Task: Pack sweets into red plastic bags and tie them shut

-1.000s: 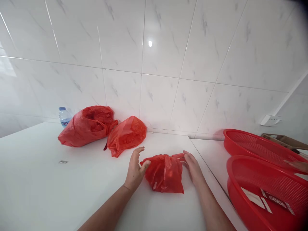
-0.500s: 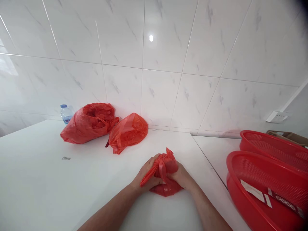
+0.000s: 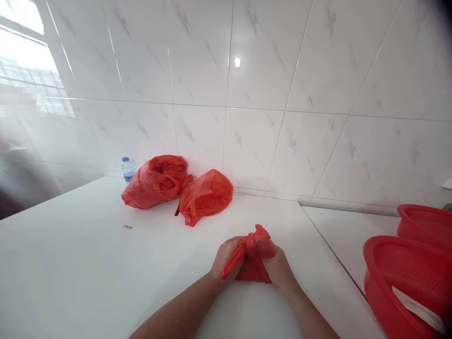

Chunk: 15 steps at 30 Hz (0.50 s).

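A small red plastic bag (image 3: pixel 254 263), knotted at its top, is between my two hands over the white table (image 3: pixel 106 282). My left hand (image 3: pixel 226 256) is closed around its left side, with a twisted red flap hanging over the fingers. On the opposite side my right hand (image 3: pixel 280 268) grips the bag, its fingertips hidden behind the plastic. What the bag contains does not show.
Toward the wall lie a full red bag (image 3: pixel 151 186) and a looser red bag (image 3: pixel 208 195). Behind them stands a water bottle (image 3: pixel 127 169). A small scrap (image 3: pixel 127 227) lies at left. Red baskets (image 3: pixel 374 263) stand at right, beyond a table seam.
My view has swung left, so everything sits farther right and a window appears. Both hands still hold the knotted bag, and the fingers have closed more tightly around it.
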Tool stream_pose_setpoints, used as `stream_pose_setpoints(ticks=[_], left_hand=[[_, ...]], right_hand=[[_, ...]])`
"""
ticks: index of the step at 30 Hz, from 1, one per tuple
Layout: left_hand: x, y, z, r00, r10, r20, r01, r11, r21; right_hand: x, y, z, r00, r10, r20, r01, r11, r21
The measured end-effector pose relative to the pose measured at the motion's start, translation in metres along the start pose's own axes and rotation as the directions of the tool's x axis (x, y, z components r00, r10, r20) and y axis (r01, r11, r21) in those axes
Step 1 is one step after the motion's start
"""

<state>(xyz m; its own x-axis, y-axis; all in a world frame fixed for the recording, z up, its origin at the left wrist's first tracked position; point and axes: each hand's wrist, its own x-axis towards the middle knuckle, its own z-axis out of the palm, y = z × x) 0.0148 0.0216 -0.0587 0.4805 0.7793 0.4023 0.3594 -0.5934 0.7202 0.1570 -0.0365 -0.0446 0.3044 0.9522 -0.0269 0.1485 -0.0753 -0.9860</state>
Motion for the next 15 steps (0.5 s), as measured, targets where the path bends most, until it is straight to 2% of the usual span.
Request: stream_pose_setpoints(ticks=[2, 4, 7, 9, 10, 12, 13, 15], left_hand=[[-0.001, -0.001, -0.003, 1.000, -0.017, -0.007, 0.017, 1.000, 0.016], [-0.004, -0.002, -0.008, 1.000, -0.025, -0.017, 0.026, 0.999, 0.023], [-0.016, -0.006, -0.023, 0.998, -0.035, -0.045, 0.036, 0.999, 0.028], [-0.029, -0.011, -0.038, 0.996, -0.044, -0.077, 0.046, 0.999, 0.018], [-0.036, -0.015, -0.046, 0.992, -0.064, -0.113, 0.065, 0.998, 0.004], [-0.051, -0.024, -0.065, 0.961, -0.140, -0.239, 0.135, 0.990, -0.034], [-0.057, -0.030, -0.077, 0.931, -0.184, -0.315, 0.176, 0.983, -0.053], [-0.067, -0.044, -0.102, 0.843, -0.252, -0.475, 0.249, 0.966, -0.071]], right_hand=[[0.000, 0.000, 0.003, 1.000, -0.003, -0.004, 0.003, 1.000, -0.005], [0.000, 0.001, 0.002, 0.998, -0.057, 0.009, 0.057, 0.998, 0.030], [0.001, 0.002, -0.008, 0.981, -0.145, 0.127, 0.127, 0.982, 0.139], [0.002, 0.005, -0.016, 0.975, -0.110, 0.192, 0.078, 0.983, 0.166], [0.003, 0.007, -0.019, 0.979, -0.077, 0.189, 0.047, 0.986, 0.158], [0.004, 0.009, -0.020, 0.992, -0.026, 0.123, 0.011, 0.992, 0.122], [0.004, 0.011, -0.018, 0.996, -0.018, 0.087, 0.009, 0.995, 0.103], [0.004, 0.011, -0.014, 0.999, -0.016, 0.032, 0.014, 0.997, 0.073]])
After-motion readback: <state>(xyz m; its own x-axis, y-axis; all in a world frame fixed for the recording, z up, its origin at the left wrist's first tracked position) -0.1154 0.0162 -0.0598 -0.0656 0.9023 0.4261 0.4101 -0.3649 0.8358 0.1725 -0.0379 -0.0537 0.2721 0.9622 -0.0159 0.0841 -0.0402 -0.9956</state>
